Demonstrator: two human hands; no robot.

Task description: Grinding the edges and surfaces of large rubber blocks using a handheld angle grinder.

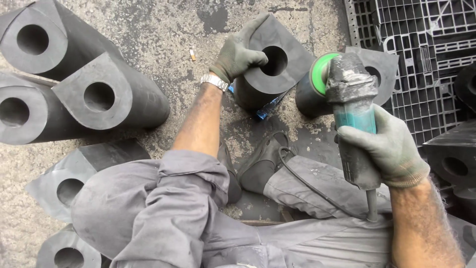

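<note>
My left hand (237,56), in a green-grey glove with a metal watch at the wrist, grips the top edge of an upright black rubber block (285,74) with a round hole through it. My right hand (386,146), also gloved, is shut on the body of a teal angle grinder (349,106) with a green disc (320,73). The disc hangs beside a second black block (379,67) just right of the first; whether it touches is unclear. The grinder's black cable (307,183) runs across my grey trouser leg.
Several more black holed blocks lie stacked at the left (99,94) and lower left (64,186). A black plastic pallet (421,44) stands at the upper right, with further blocks (453,159) at the right edge. My black shoe (263,161) rests on rough concrete floor (163,34).
</note>
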